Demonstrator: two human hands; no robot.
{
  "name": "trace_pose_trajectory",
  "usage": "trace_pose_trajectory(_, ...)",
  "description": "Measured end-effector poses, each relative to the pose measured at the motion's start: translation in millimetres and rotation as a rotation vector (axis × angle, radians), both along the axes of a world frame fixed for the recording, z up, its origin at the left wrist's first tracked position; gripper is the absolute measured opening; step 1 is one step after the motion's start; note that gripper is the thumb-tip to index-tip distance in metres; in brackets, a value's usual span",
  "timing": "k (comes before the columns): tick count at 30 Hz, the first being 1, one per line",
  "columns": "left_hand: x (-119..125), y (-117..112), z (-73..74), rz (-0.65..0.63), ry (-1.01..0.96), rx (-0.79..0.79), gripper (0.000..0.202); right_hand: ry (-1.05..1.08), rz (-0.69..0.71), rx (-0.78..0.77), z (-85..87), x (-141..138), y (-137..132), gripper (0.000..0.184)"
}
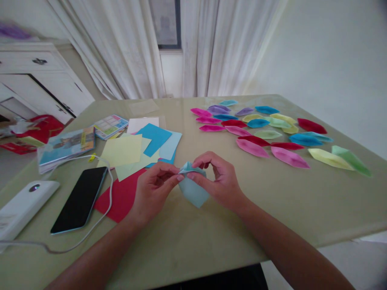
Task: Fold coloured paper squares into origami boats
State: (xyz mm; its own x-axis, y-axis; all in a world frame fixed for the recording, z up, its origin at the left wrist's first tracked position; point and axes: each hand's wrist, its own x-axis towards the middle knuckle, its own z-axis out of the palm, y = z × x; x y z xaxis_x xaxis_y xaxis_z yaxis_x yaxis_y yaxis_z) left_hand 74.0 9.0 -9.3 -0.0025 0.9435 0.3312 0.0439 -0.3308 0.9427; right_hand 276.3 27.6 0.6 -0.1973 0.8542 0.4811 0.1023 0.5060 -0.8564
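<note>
A light blue sheet of origami paper [195, 192], partly folded along its upper edge, is held up between my two hands near the front of the table. My left hand [155, 187] pinches its left corner between thumb and fingers. On the other side, my right hand [222, 179] grips the folded edge, thumb in front and index finger on top. The paper's lower part hangs down to a point. Close to my left hand lie a red sheet [121, 197] and a pale yellow sheet [122, 150], with blue sheets [155, 137] behind.
Several folded paper boats [290, 156] in many colours spread over the table's right side. At the left are a black phone [80, 199], a white power bank [28, 203], a white cable [111, 189] and a stack of books [68, 147]. Curtains [121, 48] hang behind the table.
</note>
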Motion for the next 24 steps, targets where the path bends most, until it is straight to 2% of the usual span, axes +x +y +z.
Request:
trace_pose_trajectory(4, -1.4, 0.7, -0.4, -0.012, 0.026, 0.039, 0.010, -0.007, 0.034, 0.028, 2.8, 0.4, -0.8, 0.017)
trace_pose_trajectory(12, -2.1, 0.8, 1.7, 0.006, 0.077, 0.141, 0.009, 0.035, 0.122, 0.053, 2.4, 0.6, 0.0, 0.004)
trace_pose_trajectory(18, -4.1, 0.7, 0.4, -0.009, 0.091, 0.058, 0.008, 0.053, 0.089, 0.015, 0.9, 0.2, 0.0, 0.005)
trace_pose_trajectory(24, -4.5, 2.5, -0.3, -0.020, 0.004, -0.048, 0.020, 0.096, 0.093, -0.036, -1.4, 0.4, 0.4, 0.007)
